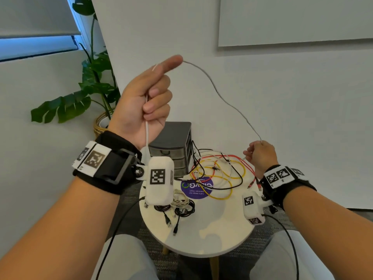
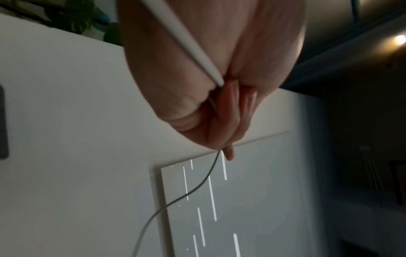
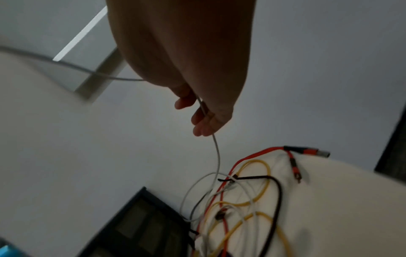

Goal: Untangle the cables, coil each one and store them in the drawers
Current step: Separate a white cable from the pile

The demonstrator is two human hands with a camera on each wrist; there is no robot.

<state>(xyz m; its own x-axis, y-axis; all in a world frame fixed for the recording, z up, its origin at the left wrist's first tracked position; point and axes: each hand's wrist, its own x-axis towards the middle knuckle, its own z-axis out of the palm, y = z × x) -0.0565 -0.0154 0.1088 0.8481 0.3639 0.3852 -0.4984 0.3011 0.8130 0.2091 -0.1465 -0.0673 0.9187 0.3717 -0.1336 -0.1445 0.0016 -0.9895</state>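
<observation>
My left hand (image 1: 149,98) is raised high and grips a white cable (image 1: 226,98), its fingers curled round it with the index finger stretched out; the same hand (image 2: 208,97) fills the left wrist view. The cable arcs down to my right hand (image 1: 260,154), which holds it loosely above the table's far right. From that hand (image 3: 204,118) the white cable (image 3: 217,156) drops into a tangle of red, yellow, black and white cables (image 1: 220,174). Coiled black and cream cables (image 1: 179,205) lie at the table's left. A dark drawer unit (image 1: 173,146) stands at the back.
The round white table (image 1: 201,239) bears a purple sticker (image 1: 196,188) in its middle. A potted plant (image 1: 94,87) stands behind on the left. A white wall rises behind the table. My knees sit below the table's near edge.
</observation>
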